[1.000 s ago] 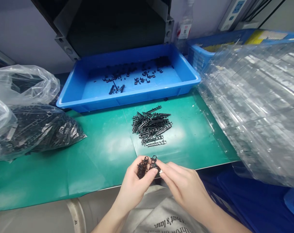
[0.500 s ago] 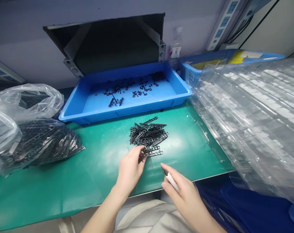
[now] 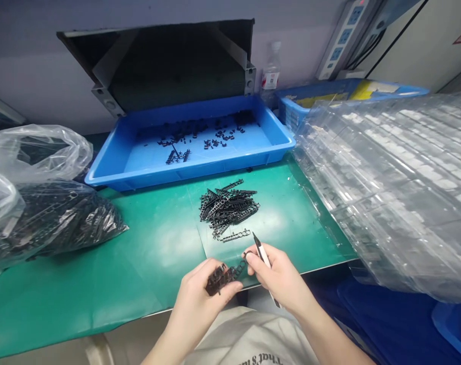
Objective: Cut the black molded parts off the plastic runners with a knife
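My left hand (image 3: pixel 198 291) is closed around several black plastic strips (image 3: pixel 223 280) with ring-shaped parts, close to the table's front edge. My right hand (image 3: pixel 281 276) holds a slim white tool with a dark pointed tip (image 3: pixel 264 256), angled up and away; its exact kind I cannot make out. The right thumb and finger also touch the ringed end of a strip coming from the left hand. Beyond the hands, a heap of similar black strips (image 3: pixel 230 207) lies on the green table mat (image 3: pixel 158 243). One single strip (image 3: pixel 234 236) rests just in front of the heap.
A blue tray (image 3: pixel 192 172) with small black pieces stands behind the heap. On the left sits a clear plastic bag (image 3: pixel 59 218) full of black parts. Stacked clear plastic trays (image 3: pixel 397 187) occupy the right side. A bottle (image 3: pixel 271 76) and another blue bin (image 3: pixel 291 109) stand behind.
My left hand has drawn back from the heap towards the table edge, carrying strips. My right hand has moved in beside it, its tool now pointing more upright, and touches a strip's end.
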### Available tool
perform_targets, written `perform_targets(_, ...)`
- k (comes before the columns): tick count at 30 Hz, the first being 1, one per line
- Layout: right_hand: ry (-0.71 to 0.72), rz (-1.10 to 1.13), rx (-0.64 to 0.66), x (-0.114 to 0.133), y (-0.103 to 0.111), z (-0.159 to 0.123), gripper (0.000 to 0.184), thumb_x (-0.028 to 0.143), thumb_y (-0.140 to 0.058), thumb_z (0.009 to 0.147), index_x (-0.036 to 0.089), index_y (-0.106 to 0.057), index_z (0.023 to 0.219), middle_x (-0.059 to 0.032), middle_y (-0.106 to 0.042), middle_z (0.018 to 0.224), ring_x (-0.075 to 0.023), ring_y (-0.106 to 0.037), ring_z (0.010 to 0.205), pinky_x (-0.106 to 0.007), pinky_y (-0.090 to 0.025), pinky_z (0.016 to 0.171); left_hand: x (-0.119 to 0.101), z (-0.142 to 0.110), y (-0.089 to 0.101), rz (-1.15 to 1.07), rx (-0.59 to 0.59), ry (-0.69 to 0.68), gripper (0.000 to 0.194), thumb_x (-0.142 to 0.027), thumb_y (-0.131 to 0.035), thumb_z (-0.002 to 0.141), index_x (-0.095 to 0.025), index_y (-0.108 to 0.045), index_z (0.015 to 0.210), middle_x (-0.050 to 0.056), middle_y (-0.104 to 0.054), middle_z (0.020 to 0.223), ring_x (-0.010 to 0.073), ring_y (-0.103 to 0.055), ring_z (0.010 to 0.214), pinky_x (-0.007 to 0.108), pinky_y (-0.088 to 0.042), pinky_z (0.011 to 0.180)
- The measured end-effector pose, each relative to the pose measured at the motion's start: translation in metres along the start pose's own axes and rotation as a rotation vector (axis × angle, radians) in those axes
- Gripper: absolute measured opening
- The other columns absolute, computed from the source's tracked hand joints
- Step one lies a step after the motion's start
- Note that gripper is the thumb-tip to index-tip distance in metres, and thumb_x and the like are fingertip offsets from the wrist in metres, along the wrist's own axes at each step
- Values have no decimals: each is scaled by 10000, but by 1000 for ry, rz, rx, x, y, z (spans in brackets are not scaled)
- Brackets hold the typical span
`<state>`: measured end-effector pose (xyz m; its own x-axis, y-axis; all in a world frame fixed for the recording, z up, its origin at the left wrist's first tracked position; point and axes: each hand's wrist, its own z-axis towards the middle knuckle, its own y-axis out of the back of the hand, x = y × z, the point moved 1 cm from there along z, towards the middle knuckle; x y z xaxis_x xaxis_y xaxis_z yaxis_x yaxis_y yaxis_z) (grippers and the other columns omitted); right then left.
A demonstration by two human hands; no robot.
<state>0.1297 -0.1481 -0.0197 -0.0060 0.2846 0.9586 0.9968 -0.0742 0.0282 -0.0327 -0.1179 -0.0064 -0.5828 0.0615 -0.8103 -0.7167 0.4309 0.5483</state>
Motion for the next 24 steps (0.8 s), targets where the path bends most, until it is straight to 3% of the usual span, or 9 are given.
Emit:
perform_targets(2, -5, 9, 61, 3, -6, -1, 242, 399, -496, 812, 167, -535, 756, 23, -497, 569, -88, -408, 449, -190, -292, 384, 0, -3, -4, -247, 65, 117, 222, -355, -669, 635, -183, -535, 677, -16, -539, 627, 140, -499, 602, 229, -404, 552)
perform_targets(5, 17, 0, 135, 8, -12, -4, 215, 365, -481, 828, 169, -530, 753, 17, -518, 592, -113, -481, 532, -215, -390, 493, 1, -4, -12, -619, 138, 215, 242, -361, -651, 659, -168, -529, 739, -19, -535, 648, 91, -459, 546, 193, -372, 496)
perform_targets(9, 129, -219, 99, 7, -8, -12, 266, 347, -422, 862, 152, -555, 985, -50, -614, 793, -184, -567, 730, -314, -454, 686, 3, -5, -20, -887, 113, 365, 335, -388, -651, 667, -167, -492, 860, -67, -471, 574, -2, -219, 356, 157, -136, 346)
perform_targets(13, 246, -481, 152, 3, -2, -22, 334, 292, -328, 919, 182, -513, 1173, -79, -628, 991, -208, -583, 865, -351, -452, 760, 5, -5, -19, -933, 95, 409, 410, -394, -707, 611, -148, -500, 866, -76, -436, 582, -15, -203, 364, 160, -124, 349)
perform_targets(18, 336, -728, 185, 7, -2, -28, 362, 242, -306, 926, 166, -511, 1214, -70, -632, 861, -212, -589, 731, -333, -466, 612, 12, -6, -18, -882, 72, 365, 337, -349, -690, 647, -153, -537, 873, -61, -456, 637, -3, -219, 402, 170, -154, 367)
perform_targets(24, 444, -798, 141, 5, -2, -28, 354, 233, -311, 934, 137, -523, 1202, -64, -638, 828, -196, -586, 677, -304, -455, 557, 13, -7, -18, -766, 64, 336, 241, -300, -648, 694, -163, -563, 873, -27, -543, 720, 24, -323, 446, 173, -228, 394)
